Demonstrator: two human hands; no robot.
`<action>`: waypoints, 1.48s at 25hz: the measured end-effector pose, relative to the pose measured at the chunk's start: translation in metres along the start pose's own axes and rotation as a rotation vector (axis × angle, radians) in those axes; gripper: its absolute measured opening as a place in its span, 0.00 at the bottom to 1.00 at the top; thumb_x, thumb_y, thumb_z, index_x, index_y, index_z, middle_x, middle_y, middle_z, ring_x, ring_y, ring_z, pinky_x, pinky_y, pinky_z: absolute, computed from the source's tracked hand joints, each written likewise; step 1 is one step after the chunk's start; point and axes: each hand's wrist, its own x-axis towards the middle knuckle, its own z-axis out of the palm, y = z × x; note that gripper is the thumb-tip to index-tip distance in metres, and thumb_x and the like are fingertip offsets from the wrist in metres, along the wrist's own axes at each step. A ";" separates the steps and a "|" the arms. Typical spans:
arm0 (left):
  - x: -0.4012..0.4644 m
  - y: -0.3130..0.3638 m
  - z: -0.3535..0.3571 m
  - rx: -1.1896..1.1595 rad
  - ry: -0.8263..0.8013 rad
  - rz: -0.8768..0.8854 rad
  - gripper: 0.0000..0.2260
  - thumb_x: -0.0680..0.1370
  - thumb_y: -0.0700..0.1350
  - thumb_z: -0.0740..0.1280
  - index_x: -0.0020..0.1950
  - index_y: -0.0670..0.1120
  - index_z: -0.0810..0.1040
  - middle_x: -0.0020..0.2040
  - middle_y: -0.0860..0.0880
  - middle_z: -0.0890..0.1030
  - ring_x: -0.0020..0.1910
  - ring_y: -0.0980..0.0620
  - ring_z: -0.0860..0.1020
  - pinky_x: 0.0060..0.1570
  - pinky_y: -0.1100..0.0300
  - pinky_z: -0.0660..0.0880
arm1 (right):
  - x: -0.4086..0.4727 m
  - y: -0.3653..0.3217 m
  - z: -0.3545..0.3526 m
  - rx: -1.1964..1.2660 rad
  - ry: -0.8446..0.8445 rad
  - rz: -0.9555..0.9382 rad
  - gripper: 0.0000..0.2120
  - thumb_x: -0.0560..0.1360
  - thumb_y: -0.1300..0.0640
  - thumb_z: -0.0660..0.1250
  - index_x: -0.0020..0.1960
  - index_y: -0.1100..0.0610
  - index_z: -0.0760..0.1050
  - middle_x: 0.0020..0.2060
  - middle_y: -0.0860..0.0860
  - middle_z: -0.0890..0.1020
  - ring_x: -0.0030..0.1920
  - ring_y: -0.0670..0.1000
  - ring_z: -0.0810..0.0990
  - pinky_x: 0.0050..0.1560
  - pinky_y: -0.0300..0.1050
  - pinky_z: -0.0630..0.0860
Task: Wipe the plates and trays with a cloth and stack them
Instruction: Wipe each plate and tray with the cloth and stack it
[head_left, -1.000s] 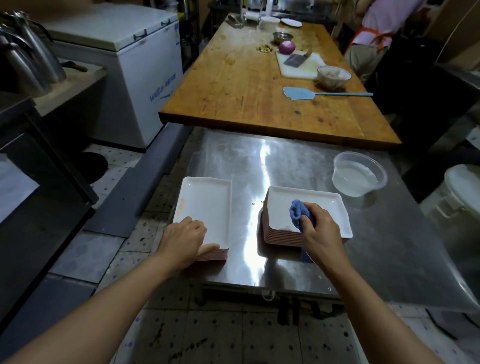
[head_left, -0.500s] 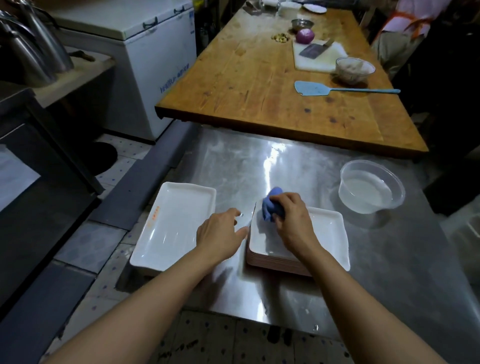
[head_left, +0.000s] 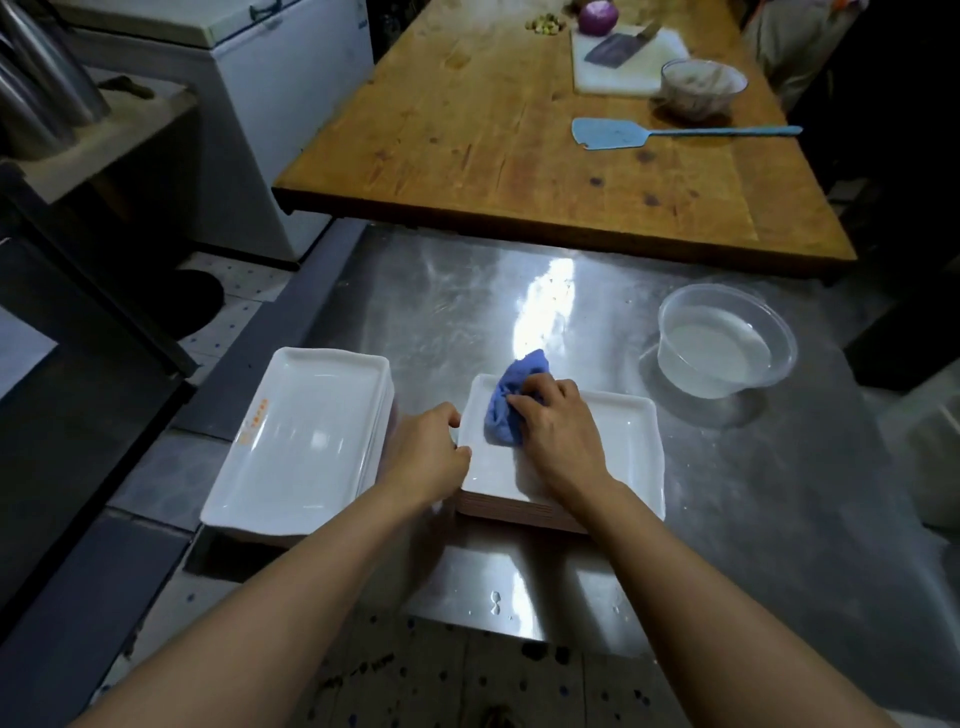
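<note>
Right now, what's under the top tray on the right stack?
More trays, edges showing along the near side, resting on the steel table. Their faces are covered by the top tray, which the right hand wipes with the blue cloth.

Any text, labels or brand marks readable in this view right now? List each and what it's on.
Orange print along the left rim of the left tray: characters there, too blurred to read.
Blue marking at the top of the white chest freezer: cut off by the frame edge and too small to read.
Nothing readable on the right tray, cloth, plastic bowl or wooden table.
</note>
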 end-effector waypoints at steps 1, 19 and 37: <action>0.001 0.001 0.000 0.007 -0.005 -0.011 0.12 0.71 0.44 0.67 0.54 0.49 0.76 0.38 0.50 0.80 0.35 0.51 0.76 0.30 0.62 0.67 | -0.006 0.009 -0.003 -0.009 0.004 0.031 0.16 0.78 0.59 0.59 0.64 0.56 0.75 0.63 0.52 0.73 0.57 0.56 0.69 0.53 0.48 0.69; 0.000 0.005 0.007 0.023 0.029 0.001 0.10 0.69 0.40 0.63 0.50 0.46 0.74 0.40 0.43 0.82 0.39 0.41 0.80 0.41 0.52 0.79 | -0.105 0.040 -0.044 -0.018 -0.102 0.220 0.09 0.72 0.67 0.61 0.49 0.60 0.77 0.53 0.53 0.78 0.53 0.54 0.69 0.46 0.42 0.63; 0.001 -0.014 0.009 -0.340 -0.108 -0.040 0.06 0.76 0.44 0.65 0.51 0.51 0.71 0.28 0.47 0.78 0.21 0.50 0.76 0.32 0.55 0.78 | -0.030 -0.028 -0.001 0.215 -0.113 -0.036 0.21 0.74 0.62 0.61 0.67 0.57 0.71 0.67 0.53 0.69 0.67 0.55 0.64 0.64 0.43 0.62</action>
